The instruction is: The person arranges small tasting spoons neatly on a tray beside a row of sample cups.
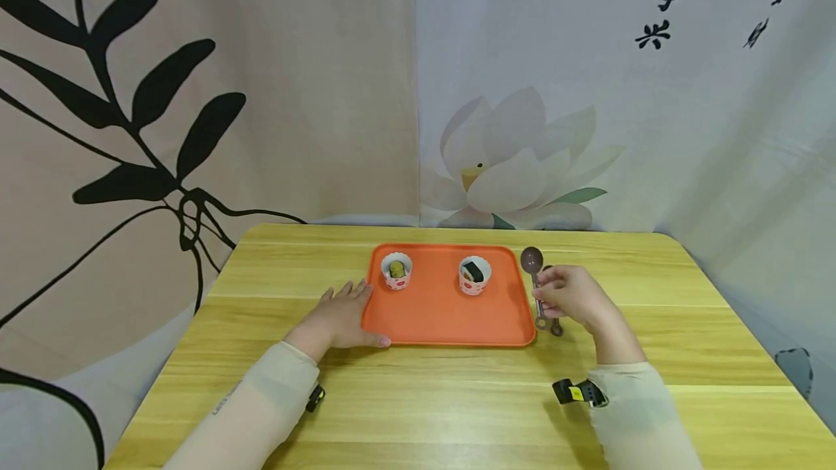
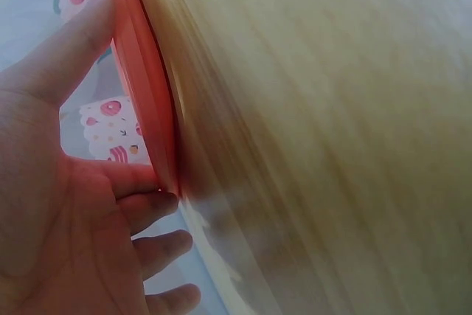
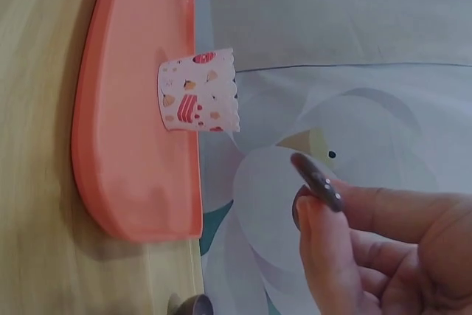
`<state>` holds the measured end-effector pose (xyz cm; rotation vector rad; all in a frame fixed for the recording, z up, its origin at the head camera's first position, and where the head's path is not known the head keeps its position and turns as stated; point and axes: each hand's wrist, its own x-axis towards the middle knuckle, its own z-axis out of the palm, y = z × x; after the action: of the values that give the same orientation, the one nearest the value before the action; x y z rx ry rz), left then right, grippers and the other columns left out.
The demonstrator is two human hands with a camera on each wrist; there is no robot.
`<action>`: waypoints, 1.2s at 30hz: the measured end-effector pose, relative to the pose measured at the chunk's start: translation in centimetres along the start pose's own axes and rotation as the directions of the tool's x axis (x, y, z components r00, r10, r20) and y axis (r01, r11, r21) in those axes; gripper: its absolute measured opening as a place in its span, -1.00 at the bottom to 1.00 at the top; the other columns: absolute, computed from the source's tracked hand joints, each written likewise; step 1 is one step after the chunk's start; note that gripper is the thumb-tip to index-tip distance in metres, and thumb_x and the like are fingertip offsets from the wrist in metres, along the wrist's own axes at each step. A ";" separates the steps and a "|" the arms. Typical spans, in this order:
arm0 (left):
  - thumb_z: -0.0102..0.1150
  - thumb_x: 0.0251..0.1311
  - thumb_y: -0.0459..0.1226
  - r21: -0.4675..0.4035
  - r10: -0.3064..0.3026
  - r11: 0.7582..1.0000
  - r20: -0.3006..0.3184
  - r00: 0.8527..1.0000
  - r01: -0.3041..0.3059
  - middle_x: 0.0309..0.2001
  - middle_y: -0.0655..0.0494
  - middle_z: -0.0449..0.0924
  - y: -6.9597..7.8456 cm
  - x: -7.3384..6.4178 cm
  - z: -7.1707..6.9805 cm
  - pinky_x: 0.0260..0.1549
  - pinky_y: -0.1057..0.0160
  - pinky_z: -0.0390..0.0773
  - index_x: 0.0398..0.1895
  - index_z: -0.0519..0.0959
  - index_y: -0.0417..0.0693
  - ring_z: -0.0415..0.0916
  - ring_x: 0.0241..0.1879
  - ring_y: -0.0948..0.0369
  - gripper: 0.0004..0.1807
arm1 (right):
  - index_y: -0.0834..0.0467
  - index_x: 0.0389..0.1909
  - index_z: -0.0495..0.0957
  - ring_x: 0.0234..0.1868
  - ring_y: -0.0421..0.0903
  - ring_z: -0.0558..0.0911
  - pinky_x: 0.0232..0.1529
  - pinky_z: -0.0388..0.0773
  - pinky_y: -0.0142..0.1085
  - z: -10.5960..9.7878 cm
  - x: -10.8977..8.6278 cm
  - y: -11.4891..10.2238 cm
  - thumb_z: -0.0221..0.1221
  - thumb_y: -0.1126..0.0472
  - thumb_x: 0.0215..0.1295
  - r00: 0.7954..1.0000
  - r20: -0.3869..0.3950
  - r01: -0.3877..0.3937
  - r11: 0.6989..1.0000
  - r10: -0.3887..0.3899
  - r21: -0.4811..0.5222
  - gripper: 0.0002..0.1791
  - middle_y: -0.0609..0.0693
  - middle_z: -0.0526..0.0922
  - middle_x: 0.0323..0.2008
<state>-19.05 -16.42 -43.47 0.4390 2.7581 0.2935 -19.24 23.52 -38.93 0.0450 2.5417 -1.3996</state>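
My left hand [image 1: 342, 316] spans the near left corner of an orange tray [image 1: 431, 321], its thumb at the front edge and its fingers along the left side. Straight fingers touch the rim in the left wrist view. Right of the tray, my right hand [image 1: 570, 294] pinches a dark brown spoon [image 1: 532, 261] by its handle, bowl toward the back. A second brown spoon [image 1: 556, 327] lies on the table, mostly hidden by that hand. On the tray stand two printed paper cups: the left cup [image 1: 396, 283] holds a green lump, the right cup [image 1: 473, 287] a white piece with a dark strip.
The wooden table [image 1: 451, 405] carries the tray near its back edge. Behind it hangs a curtain [image 1: 339, 93] printed with leaves, a lotus and black characters. Each wrist wears a small black camera strap [image 1: 581, 392].
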 end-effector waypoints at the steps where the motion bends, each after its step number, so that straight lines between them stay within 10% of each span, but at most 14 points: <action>1: 0.28 -0.01 0.39 0.000 0.000 1.000 0.000 1.000 0.000 0.57 -0.18 -0.03 0.0 0.0 0.0 0.41 -0.32 -0.09 0.56 0.05 -0.28 -0.10 0.53 -0.23 0.29 | 0.43 0.05 0.46 -0.38 -0.08 0.62 -0.30 0.72 -0.20 0.1 0.1 -0.1 0.22 0.36 0.37 1.000 0.001 0.001 1.000 -0.001 0.003 -0.69 0.21 0.65 -0.22; 36: 0.28 0.00 0.38 -0.011 -0.005 1.000 0.009 1.000 0.005 0.58 -0.17 -0.06 0.0 0.0 0.0 0.42 -0.31 -0.12 0.57 0.03 -0.25 -0.13 0.53 -0.23 0.28 | 0.38 0.02 0.53 -0.45 -0.04 0.68 -0.25 0.72 -0.06 5.7 1.7 -2.9 0.24 0.39 0.34 0.999 0.050 0.015 0.993 -0.021 0.114 -0.73 0.16 0.62 -0.33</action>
<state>-19.07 -16.43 -43.47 0.4291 2.7469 0.3051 -20.23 17.04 -39.81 0.0054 2.4250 -1.5309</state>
